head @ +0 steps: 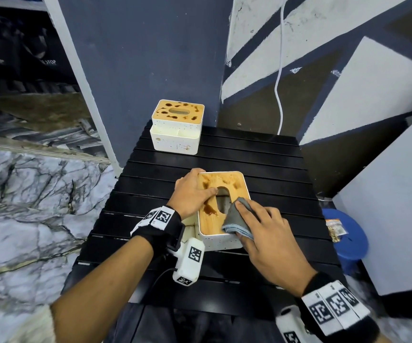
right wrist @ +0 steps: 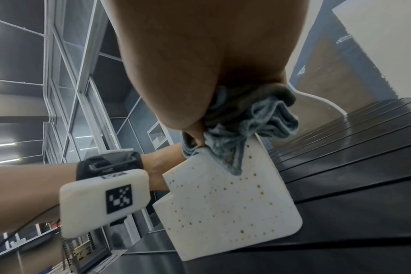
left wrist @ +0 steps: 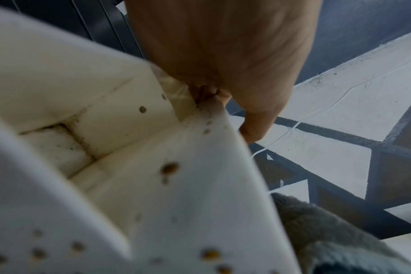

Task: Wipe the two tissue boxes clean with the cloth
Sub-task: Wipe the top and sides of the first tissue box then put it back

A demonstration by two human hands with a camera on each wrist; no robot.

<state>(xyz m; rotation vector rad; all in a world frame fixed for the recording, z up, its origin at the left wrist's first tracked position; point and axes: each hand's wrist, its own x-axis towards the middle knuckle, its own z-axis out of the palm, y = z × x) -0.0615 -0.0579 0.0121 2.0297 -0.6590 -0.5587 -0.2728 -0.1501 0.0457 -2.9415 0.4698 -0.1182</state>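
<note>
The near tissue box (head: 218,241), white with a wooden lid, stands on the table's front half. Brown stains and a dark puddle (head: 210,210) mark its lid beside the slot. My left hand (head: 192,194) grips the box's left side, thumb on the lid by the slot. My right hand (head: 266,233) holds the grey cloth (head: 234,219) bunched on the lid's near right corner. In the right wrist view the cloth (right wrist: 251,118) hangs over the speckled box wall (right wrist: 228,207). The far tissue box (head: 175,141) stands at the back left, its lid spotted brown.
Both boxes stand on a black slatted table (head: 262,169) pushed against a painted wall. A white cable (head: 279,95) hangs down that wall. Low to the right of the table is a blue stool (head: 348,243) with a small packet on it. Marble floor lies to the left.
</note>
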